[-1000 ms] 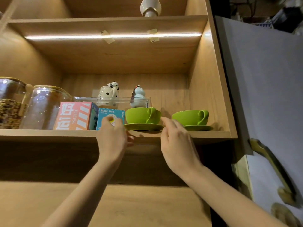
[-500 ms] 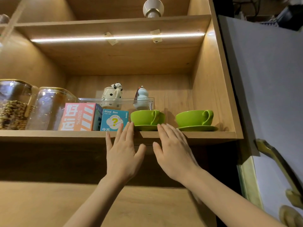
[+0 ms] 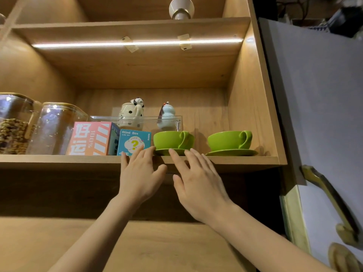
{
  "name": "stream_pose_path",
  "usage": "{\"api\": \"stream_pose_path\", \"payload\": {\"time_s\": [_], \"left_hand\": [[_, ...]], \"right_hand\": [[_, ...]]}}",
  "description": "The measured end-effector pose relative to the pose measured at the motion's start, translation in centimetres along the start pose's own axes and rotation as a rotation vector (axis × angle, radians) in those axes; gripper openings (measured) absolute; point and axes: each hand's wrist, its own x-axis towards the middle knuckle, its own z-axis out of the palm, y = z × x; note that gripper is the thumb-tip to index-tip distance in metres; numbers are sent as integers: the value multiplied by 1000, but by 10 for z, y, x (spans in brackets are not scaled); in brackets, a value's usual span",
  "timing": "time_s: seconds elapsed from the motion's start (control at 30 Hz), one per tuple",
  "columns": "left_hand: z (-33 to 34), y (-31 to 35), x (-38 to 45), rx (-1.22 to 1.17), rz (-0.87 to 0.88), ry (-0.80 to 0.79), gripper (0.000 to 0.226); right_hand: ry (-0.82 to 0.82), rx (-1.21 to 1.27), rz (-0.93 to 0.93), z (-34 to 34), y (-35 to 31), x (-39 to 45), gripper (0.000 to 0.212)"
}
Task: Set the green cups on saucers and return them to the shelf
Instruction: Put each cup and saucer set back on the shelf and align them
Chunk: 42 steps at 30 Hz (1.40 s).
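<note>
Occlusions and cropping. The left hand (image 3: 139,178) covers the lower edge of the blue box (image 3: 133,141); its bottom line of print is unreadable. Fingertips (image 3: 172,152) of the right hand (image 3: 198,185) overlap the near saucer (image 3: 167,152) at its 6 o'clock rim. The grain jar (image 3: 13,124), at 9 o'clock, is cut by the frame edge. Both forearms leave the frame at 6 o'clock.

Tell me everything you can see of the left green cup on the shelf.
The left green cup is glossy lime green, ceramic by its look, wide and low, upright, with its loop handle turned right. It sits on a matching saucer near the shelf's front edge, beside the Blind Box carton. Neither hand holds it; the right hand's fingertips overlap the saucer rim.
</note>
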Motion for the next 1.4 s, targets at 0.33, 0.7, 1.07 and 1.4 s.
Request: {"api": "stream_pose_path", "payload": {"time_s": [0.33,0.7,1.07,1.4], "left_hand": [[3,18,-12,-66,22,157,63],[15,40,-23,7,93,224,59],[37,43,-28,248,188,214,62],[43,40,-32,315,141,129,71]], "right_hand": [[-7,-37,107,2,8,1,58],[-148,-119,81,-7,21,4,61],[-172,-127,65,-3,29,7,64],[-175,-131,52,-4,30,7,66]]}}
